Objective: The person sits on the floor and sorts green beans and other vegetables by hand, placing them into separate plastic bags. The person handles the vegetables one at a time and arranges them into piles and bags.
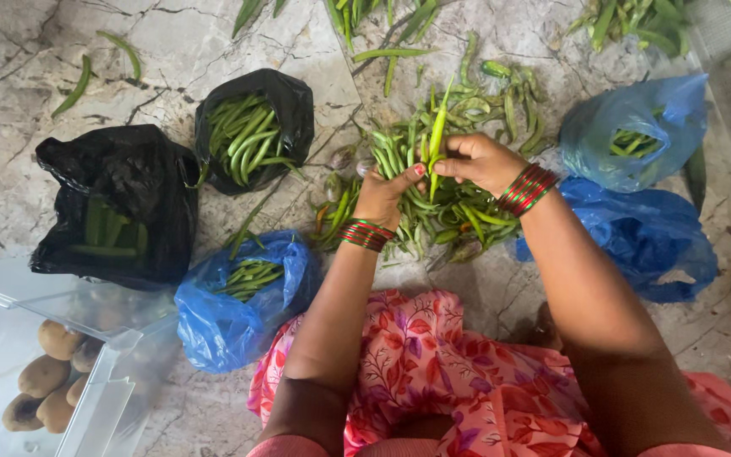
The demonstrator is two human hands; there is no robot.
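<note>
My left hand (387,193) and my right hand (477,161) meet over a heap of green bean pods (433,211) on the marble floor (35,59). Together they hold one pale green pod (438,135) upright, its tip pointing away from me. My right hand pinches its lower part; my left thumb and fingers touch it from the left. Both wrists carry red and green bangles. My pink flowered garment (433,372) fills the bottom of the view.
Two black bags (120,203) (255,127) and a blue bag (239,296) hold pods at the left. Two more blue bags (636,127) (645,237) lie at the right. A clear plastic bin (61,372) with potatoes (44,381) stands at bottom left. Loose pods (78,85) lie scattered.
</note>
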